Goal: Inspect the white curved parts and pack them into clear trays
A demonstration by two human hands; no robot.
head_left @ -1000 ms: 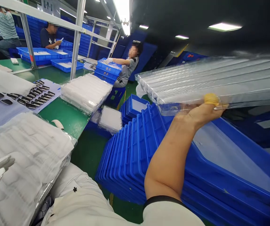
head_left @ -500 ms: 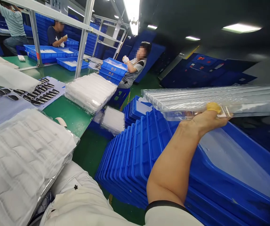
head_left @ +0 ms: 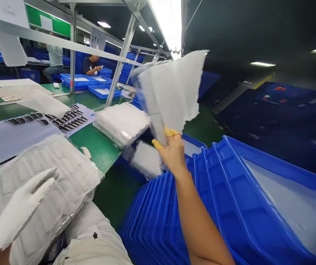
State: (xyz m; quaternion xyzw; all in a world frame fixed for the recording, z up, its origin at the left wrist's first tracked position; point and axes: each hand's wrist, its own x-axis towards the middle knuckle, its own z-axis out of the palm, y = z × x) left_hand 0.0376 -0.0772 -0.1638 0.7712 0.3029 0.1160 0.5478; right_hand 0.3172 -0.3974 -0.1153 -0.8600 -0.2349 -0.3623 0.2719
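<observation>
My right hand (head_left: 172, 154), with yellow finger cots, is raised in the middle of the view and pinches a clear plastic tray with a white sheet on it (head_left: 174, 90), held up on edge. My left hand (head_left: 22, 206), in a white glove, hovers with fingers stretched out over a stack of clear trays covered with white sheets (head_left: 47, 173) at the near edge of the green table (head_left: 97, 143).
A pile of clear trays (head_left: 120, 121) lies further along the table, beside a sheet with rows of dark parts (head_left: 64, 121). Stacked blue bins (head_left: 229, 206) fill the floor to the right. Two people work at a far bench with blue bins (head_left: 86, 79).
My right hand swung the clear tray from flat on the right, over the blue bins, leftwards and up on edge. My left hand came back into view above the covered trays.
</observation>
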